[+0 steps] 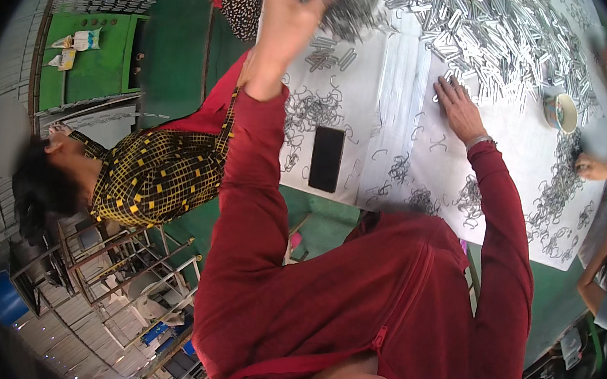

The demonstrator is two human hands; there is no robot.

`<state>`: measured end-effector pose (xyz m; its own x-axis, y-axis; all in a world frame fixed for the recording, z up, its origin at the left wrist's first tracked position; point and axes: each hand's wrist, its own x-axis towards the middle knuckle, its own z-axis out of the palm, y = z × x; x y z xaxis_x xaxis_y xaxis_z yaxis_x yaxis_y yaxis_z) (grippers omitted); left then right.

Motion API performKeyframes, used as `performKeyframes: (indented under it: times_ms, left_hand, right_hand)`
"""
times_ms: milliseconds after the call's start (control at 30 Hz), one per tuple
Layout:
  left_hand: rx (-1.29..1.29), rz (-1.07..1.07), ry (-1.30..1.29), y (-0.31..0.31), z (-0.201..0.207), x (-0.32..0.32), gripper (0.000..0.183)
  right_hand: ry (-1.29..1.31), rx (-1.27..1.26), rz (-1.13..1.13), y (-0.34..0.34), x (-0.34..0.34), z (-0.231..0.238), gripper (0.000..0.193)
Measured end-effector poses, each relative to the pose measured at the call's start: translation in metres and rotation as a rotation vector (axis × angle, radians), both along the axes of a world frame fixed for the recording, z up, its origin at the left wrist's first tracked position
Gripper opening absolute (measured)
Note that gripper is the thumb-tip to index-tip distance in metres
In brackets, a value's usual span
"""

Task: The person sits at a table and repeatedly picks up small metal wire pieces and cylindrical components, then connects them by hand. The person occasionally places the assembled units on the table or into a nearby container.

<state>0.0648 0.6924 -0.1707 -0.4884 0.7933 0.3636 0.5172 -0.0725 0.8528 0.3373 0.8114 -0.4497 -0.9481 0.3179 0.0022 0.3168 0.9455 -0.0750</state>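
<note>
My left hand [289, 24] reaches to the far left of the white table [360, 93]. It is smeared by motion, with the thumb stretched apart and the other fingers running past the upper edge. Close beside the thumb is a dark, blurred heap of thin metal pieces [343, 3]. My right hand [461, 111] lies open on the tabletop, fingers extended, at the near edge of a large spread of flat, silvery metal loops [478, 45]. Nothing shows in its grasp.
A black phone [327, 159] lies near the table's front edge. Bent wire hooks [315, 110] are scattered around it, with more [560, 185] at the right. A round tub [560, 113] stands there too. A person in a checked top [162, 176] is at left; a co-worker's hand [592, 167] is at right.
</note>
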Motion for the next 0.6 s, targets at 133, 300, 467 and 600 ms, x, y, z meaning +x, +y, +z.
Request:
performKeyframes:
  times_ms: [133,300,467,600]
  left_hand:
    - [-0.025,-0.048,0.114,-0.030,-0.075,0.031,0.039]
    - [-0.136,0.017,0.043,-0.052,-0.160,0.084,0.042]
    - [-0.557,0.057,0.171,-0.059,-0.235,0.098,0.050]
    - [-0.895,0.043,0.215,-0.046,-0.226,0.098,0.065]
  right_hand:
    - [-0.002,0.002,-0.072,-0.007,0.017,0.019,0.062]
    - [0.364,-0.251,-0.278,-0.037,0.060,0.059,0.073]
    - [0.523,-0.409,-0.562,-0.083,0.131,0.089,0.069]
    - [0.515,-0.506,-0.736,-0.098,0.174,0.094,0.066]
